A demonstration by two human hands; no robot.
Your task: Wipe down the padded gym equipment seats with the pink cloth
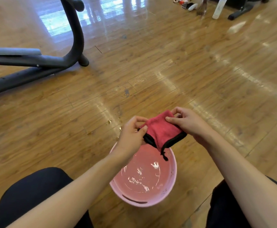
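You hold the pink cloth [161, 130] with both hands above the far rim of a pink basin [144, 200]. The cloth is folded into a small packet, and its black edging hangs down on the near side, with one thin black strand reaching over the basin.

Your left hand [132, 134] grasps the left side of the cloth: the thumb lies on top near the black edge and the other fingers are curled around from behind. Your right hand [188, 122] pinches the far right corner of the cloth between the thumb and the bent fingers. Both hands are closed on the cloth, and it is stretched a little between them.

The basin stands on the wooden floor [167, 66] between your knees, which are covered with dark trousers. There is clear water in it, and the light shines on the surface. On the floor just beyond the basin, to the left of your left hand, you can see some small drops of water [109, 122].

At the left, well apart from you, stands the black frame of a gym machine [73, 38] with a grey pad [14, 51] on it. At the far right, near another black frame foot [236, 14], there is a white bottle [218, 9] and a few small objects that are too blurred to name.
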